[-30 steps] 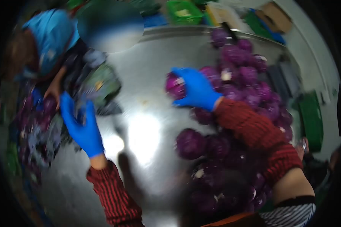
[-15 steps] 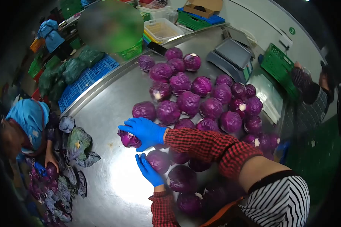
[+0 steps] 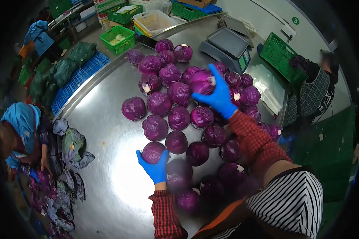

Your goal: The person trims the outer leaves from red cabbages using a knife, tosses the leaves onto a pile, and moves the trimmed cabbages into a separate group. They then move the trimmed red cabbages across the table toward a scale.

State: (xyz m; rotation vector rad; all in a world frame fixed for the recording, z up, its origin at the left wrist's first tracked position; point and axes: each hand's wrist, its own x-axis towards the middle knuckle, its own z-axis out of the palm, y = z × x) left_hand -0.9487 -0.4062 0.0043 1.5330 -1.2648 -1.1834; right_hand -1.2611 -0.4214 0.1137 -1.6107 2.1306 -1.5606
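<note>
My right hand [image 3: 219, 97], in a blue glove, grips a red cabbage [image 3: 202, 82] with thumb and fingers on either side. That cabbage is blurred by motion and hangs over others in the group. Lower on the steel table [image 3: 111, 123], my left hand [image 3: 154, 169], also gloved, cups a second red cabbage [image 3: 153, 152] from the near side. Several more red cabbages [image 3: 158, 103] lie around both hands, some with pale cut stems showing. A dark one [image 3: 179, 174] sits right beside my left wrist.
Loose outer leaves [image 3: 73, 145] pile at the table's left edge, by a co-worker in blue [image 3: 22, 123]. A scale [image 3: 227, 44] stands at the far right, near a green crate [image 3: 278, 59]. Another person [image 3: 317, 87] is on the right. Crates [image 3: 117, 39] stand beyond the far edge.
My right hand has carried a cabbage from the left side of the group to the far right. My left hand now cups the cabbage it was beside. The view has shifted.
</note>
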